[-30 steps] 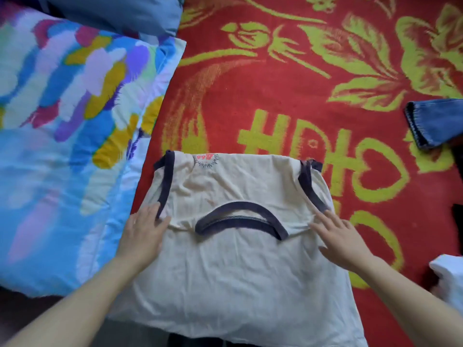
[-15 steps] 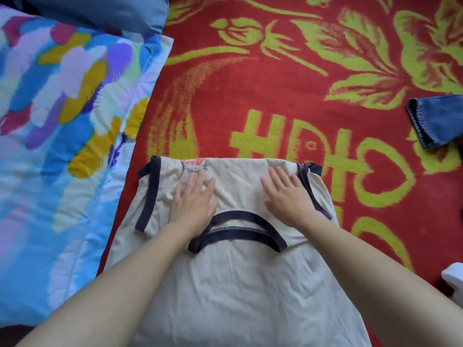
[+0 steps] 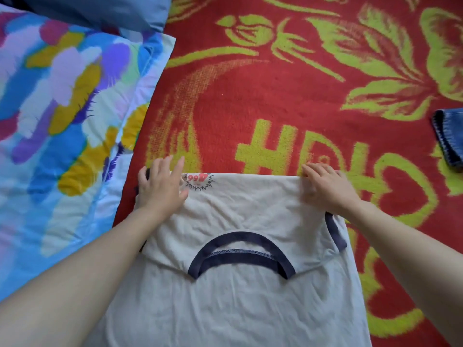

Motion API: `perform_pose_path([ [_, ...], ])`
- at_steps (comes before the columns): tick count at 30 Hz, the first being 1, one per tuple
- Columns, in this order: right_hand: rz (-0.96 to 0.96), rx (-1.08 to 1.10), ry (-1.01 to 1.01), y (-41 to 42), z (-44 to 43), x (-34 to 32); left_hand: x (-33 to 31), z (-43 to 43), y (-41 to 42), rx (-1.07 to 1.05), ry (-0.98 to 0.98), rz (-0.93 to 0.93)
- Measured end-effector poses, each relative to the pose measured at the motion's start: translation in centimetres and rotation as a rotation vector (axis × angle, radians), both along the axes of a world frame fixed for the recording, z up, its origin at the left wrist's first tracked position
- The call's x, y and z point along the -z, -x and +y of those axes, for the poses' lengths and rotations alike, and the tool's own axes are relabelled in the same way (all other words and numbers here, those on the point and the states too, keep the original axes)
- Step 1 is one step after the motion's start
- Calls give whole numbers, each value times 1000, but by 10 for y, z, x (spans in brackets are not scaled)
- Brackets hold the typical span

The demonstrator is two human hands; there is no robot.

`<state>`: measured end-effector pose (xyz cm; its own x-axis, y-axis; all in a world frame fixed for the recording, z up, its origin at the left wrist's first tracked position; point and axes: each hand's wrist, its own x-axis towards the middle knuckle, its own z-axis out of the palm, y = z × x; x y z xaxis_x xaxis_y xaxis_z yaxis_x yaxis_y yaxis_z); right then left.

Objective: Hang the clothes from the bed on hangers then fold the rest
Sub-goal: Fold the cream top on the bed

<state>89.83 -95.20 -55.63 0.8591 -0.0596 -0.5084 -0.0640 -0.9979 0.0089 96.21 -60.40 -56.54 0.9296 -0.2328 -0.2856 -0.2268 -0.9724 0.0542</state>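
Pressing cream shirt (image 3: 238, 309) far corners: left hand (image 3: 160, 189), right hand (image 3: 328, 189), fingers (image 3: 180, 166) spread flat.

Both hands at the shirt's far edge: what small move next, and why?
Probably pinch the far corners and fold them back over the collar: the left hand and right hand rest on the far corners of the T-shirt, lying flat.

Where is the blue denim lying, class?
In the head view, the blue denim lies at the frame's right edge on the red blanket, beyond and right of the right hand.
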Motion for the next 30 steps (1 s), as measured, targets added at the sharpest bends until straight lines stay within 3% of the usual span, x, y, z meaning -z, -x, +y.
perform_pose_path([
  [4, 169, 88, -126, -3, -14, -5, -1, 4, -28, 22, -137, 276],
  [7, 231, 98, -126, -1, -21, -12, -8, 8, -37, 68, -138, 281],
  [12, 81, 44, -14, 6, -24, -27, -32, 20, -40, 174, -69, 328],
  [19, -400, 229, 9, 3, -35, -78, -87, 21, -63, 192, 27, -60],
  [22, -483, 400, -9, 1, -39, -94, -109, 11, -75, 101, 85, -168],
  [26, -389, 234, 63, 27, -36, -93, -114, 7, -61, 138, -15, -100],
  [30, -574, 131, 38, 70, -26, -85, -105, 22, -21, 302, 71, -233],
])
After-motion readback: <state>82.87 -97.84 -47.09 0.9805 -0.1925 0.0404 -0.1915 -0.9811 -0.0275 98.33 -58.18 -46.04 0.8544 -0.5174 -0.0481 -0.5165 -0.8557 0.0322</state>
